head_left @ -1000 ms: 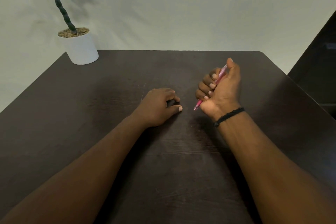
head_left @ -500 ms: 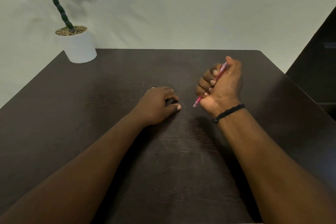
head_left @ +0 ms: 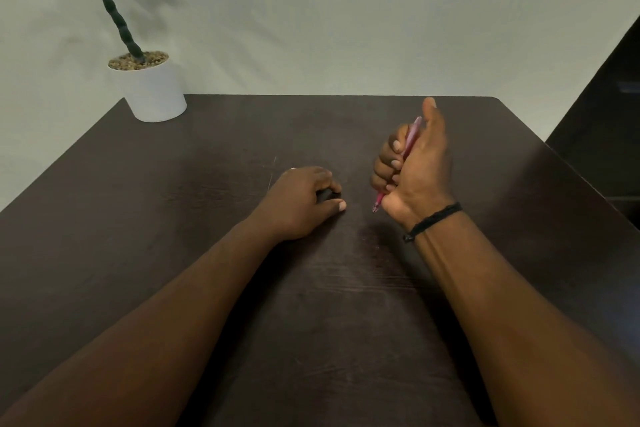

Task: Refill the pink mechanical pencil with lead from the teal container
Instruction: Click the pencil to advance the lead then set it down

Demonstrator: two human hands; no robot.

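My right hand (head_left: 419, 170) grips the pink mechanical pencil (head_left: 410, 139) in a fist, tip pointing down toward the table, top end up beside the raised thumb. My left hand (head_left: 299, 199) rests on the dark table with its fingers curled over a small dark object (head_left: 325, 195); most of that object is hidden and its colour does not show as teal. A thin lead (head_left: 272, 173) lies on the table just left of my left hand. Both hands sit near the table's middle, a short gap apart.
A white pot with a green plant (head_left: 152, 90) stands at the table's far left corner. The dark wooden table (head_left: 346, 305) ends at a pale wall behind. A dark piece of furniture (head_left: 609, 121) stands off the right edge.
My right thumb has lifted off the pencil's top end and now points up. The left hand has stayed in place.
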